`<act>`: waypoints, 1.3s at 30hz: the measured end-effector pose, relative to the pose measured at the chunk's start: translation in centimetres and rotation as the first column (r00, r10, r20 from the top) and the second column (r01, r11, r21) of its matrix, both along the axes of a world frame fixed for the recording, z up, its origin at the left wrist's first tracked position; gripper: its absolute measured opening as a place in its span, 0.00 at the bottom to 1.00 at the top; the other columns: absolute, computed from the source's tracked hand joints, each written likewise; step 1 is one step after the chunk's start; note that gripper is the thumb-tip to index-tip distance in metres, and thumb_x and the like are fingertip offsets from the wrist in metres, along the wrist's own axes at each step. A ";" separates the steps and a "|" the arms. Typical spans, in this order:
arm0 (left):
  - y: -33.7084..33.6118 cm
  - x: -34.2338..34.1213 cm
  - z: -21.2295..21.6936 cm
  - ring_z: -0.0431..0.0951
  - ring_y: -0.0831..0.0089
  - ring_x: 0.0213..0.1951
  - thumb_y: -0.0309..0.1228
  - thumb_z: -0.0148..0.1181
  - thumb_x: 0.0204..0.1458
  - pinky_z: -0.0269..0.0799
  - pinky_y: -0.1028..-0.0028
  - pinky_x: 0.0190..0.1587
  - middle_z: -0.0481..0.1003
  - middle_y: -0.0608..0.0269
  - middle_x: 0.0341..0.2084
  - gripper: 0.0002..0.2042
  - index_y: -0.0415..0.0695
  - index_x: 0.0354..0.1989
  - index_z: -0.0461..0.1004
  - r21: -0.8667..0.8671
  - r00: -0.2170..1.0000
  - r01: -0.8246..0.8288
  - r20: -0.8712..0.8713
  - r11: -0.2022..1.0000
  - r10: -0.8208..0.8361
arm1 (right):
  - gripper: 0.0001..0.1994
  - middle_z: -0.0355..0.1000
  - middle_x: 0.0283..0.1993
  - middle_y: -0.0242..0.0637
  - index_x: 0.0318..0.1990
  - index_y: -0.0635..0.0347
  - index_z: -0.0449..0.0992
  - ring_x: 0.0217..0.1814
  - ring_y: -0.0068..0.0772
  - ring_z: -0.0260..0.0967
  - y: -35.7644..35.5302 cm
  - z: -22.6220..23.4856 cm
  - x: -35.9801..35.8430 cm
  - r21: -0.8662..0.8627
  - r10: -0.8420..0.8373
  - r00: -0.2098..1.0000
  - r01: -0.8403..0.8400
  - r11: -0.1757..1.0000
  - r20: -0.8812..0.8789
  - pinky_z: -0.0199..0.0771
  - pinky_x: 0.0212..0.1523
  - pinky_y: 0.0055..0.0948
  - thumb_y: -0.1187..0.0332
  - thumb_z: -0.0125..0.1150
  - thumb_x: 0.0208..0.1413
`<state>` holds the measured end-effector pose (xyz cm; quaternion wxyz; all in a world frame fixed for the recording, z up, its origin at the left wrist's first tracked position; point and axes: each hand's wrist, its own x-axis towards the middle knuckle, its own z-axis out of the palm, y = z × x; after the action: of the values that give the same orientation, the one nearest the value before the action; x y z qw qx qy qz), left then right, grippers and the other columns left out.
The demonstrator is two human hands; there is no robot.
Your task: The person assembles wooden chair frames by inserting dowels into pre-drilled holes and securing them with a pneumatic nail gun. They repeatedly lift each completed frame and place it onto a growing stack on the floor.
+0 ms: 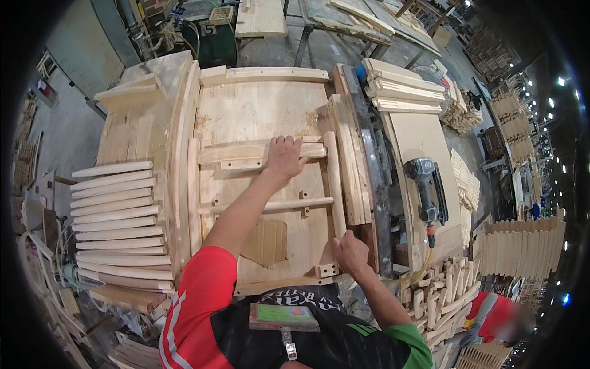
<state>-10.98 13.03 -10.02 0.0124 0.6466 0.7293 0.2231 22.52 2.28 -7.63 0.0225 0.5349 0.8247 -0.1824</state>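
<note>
Nearest: badge holder [284, 315] with a green card, clipped at the chest of a black, red and green shirt. Right hand [352, 253] just past the bench's near edge area, fingers curled in, pinching the near end of the right side post [334, 178] of a wooden frame. Near it, a small drilled wood block [326, 270] at the jig's near right corner. Piece of brown cardboard [268, 242] lies on the jig board [252, 104], partly behind the left forearm.

Frame lies flat on this board, between the jig's raised side rails: left side post [194, 184], right side post, thin round rung [295, 204] across the nearer part, wide curved slat [233, 153] across farther up. Left hand [286, 158] palm down over the slat toward its right end, fingers bent over the far edge; cannot tell if it grips or only presses. Drilled strip [241, 165] just on the near side of the slat.

Left of the jig: row of slim curved sticks [120, 221], side by side. Right: pneumatic nail gun [425, 190] with orange hose fitting, on a light board [427, 147]. Lower right: heap of short wood pieces [445, 295], and beyond it a co-worker [491, 317] in red. Farther: bundled wood strips [405, 89] upper right, dark green bin [216, 46] upper left, worktable [344, 21] with boards at top.
</note>
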 end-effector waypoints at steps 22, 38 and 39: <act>-0.5 0.3 -0.2 0.77 0.61 0.53 0.50 0.69 0.55 0.64 0.58 0.61 0.81 0.60 0.49 0.28 0.51 0.61 0.79 -0.002 0.998 -0.002 0.065 1.000 0.002 | 0.18 0.80 0.31 0.53 0.41 0.61 0.70 0.33 0.59 0.82 -0.4 -0.3 0.0 0.064 -0.007 0.998 0.003 0.998 0.065 0.81 0.34 0.55 0.53 0.64 0.65; -1.3 -0.3 0.6 0.74 0.55 0.60 0.58 0.66 0.56 0.60 0.54 0.69 0.78 0.54 0.56 0.37 0.44 0.67 0.74 -0.094 0.999 0.006 0.040 0.996 -0.002 | 0.18 0.80 0.44 0.49 0.46 0.58 0.78 0.45 0.57 0.81 -1.0 3.7 0.2 0.100 -0.062 0.989 0.049 0.994 0.135 0.80 0.45 0.54 0.50 0.61 0.67; -1.8 -0.8 0.6 0.74 0.54 0.61 0.59 0.66 0.56 0.60 0.54 0.69 0.78 0.53 0.57 0.39 0.43 0.68 0.73 -0.081 1.000 0.016 0.020 0.997 -0.015 | 0.17 0.81 0.46 0.47 0.48 0.57 0.79 0.48 0.57 0.80 -0.9 4.5 0.2 0.097 -0.092 0.987 0.080 0.992 0.129 0.80 0.47 0.54 0.51 0.62 0.67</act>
<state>-11.73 11.23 -9.39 0.0474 0.6491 0.7326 0.1993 22.71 1.37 -3.12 0.0448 0.5816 0.8049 -0.1090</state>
